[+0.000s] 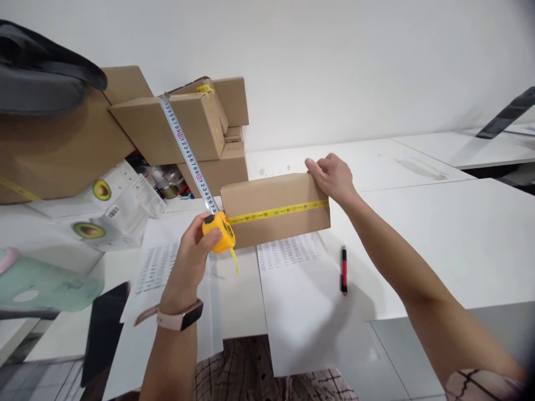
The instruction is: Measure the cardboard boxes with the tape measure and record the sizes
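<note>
My left hand (194,250) is closed around a yellow tape measure (220,231). Its metal blade (186,150) is drawn out and slants up and left, with the far end in front of the stacked cartons. A short yellow strap dangles from the case. Just right of the tape measure is a small cardboard box (271,192), sealed along its side with printed yellow tape (278,213). My right hand (332,175) grips this box at its upper right corner, thumb up and fingers curled; part of the grip is hidden behind the hand.
Printed sheets (292,301) and more papers (159,267) cover the white table, with a red and black pen (343,270) at right. Cardboard cartons (188,122) are stacked at back left, near white boxes with avocado pictures (112,203). A green bottle (50,281) and a dark tablet-like slab (104,331) lie left.
</note>
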Motion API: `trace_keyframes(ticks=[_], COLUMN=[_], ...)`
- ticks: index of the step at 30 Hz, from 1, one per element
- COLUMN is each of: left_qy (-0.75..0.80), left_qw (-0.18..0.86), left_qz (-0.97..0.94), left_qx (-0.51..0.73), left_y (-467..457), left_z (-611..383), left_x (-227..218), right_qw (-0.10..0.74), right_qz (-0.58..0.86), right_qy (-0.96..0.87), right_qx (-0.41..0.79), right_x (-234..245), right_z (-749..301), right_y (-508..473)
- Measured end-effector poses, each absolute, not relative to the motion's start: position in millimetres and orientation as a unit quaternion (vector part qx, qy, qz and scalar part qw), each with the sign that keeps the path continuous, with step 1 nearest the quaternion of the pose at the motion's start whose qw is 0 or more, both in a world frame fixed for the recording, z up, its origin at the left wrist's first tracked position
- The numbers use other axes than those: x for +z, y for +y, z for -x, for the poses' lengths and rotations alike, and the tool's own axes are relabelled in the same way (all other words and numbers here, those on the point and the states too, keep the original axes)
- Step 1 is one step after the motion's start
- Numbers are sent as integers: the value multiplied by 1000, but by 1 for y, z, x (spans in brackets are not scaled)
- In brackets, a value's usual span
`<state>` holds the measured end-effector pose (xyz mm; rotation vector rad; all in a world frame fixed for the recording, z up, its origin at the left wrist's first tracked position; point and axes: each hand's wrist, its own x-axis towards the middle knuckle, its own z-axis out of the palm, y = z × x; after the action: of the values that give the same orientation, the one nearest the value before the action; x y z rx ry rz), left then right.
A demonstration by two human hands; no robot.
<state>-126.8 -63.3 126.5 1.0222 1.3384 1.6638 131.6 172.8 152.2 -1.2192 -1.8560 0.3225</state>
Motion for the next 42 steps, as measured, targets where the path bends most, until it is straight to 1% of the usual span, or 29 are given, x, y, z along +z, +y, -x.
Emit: trace_keyframes(ticks=[2,3,6,7,8,10,13,15,17,21,28,36,42], left_qy=[525,530,552,558,559,542,493,479,477,480,505,537,537], left_qw=[374,363,308,305,318,395,524,564,581,596,602,586,580], left_qz=[-397,-395,-408,-417,-425,-436,-435,-423,-409,-395,-380,-381,-387], left_qx=[653,657,658,650,637,601,541,522,517,508,488,472,475], left_y=[-55,-52,-55,-59,-63,-69,-74,-75,-75,-79,-79,-78,-75], left_z=[127,126,109,99,88,63,29,12,1,-16,-35,-48,-53], left_x=[131,133,136,135,133,124,102,85,71,55,48,32,21], right_qw=[422,404,335,320,310,302,302,306,310,318,340,323,328], right_qz=[489,487,496,502,507,513,506,495,486,477,471,477,477], right_qy=[-762,-774,-801,-803,-804,-803,-808,-813,-816,-818,-812,-813,-810], right_qx=[43,23,19,21,20,14,13,18,28,46,58,90,92], right_x=[157,160,169,171,172,173,172,171,170,170,170,175,175], right_z=[-112,-102,-77,-71,-67,-62,-61,-63,-64,-64,-61,-63,-64], right_y=[186,192,206,210,213,217,217,216,215,217,223,222,221])
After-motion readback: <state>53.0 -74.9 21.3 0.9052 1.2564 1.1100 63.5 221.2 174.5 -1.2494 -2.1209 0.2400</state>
